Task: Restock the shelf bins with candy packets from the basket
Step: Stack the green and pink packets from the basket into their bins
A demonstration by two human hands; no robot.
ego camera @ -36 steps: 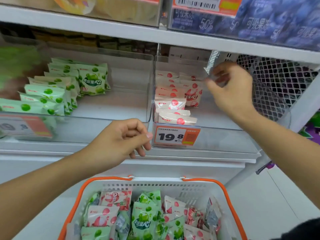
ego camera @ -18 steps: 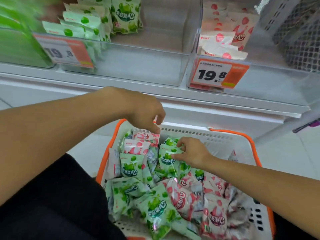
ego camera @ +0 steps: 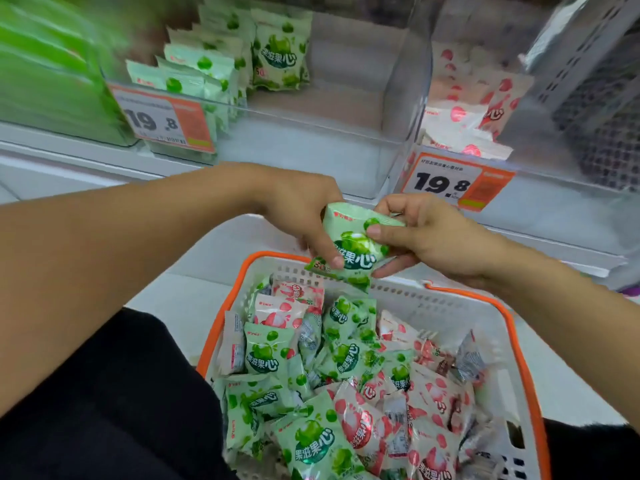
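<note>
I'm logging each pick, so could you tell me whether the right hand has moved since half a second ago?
Yes. The right hand has risen from among the packets to above the basket's far rim, pinching a green packet.

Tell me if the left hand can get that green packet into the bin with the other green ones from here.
Probably yes: the left hand grips the green packet, and the green bin stands open-topped just above, nothing between.

Bright even light, soft shadows; motion blur smears shelf bins (ego camera: pixel 311 126) top-left, basket (ego camera: pixel 519 358) sharper, wide-angle bending at edges.
</note>
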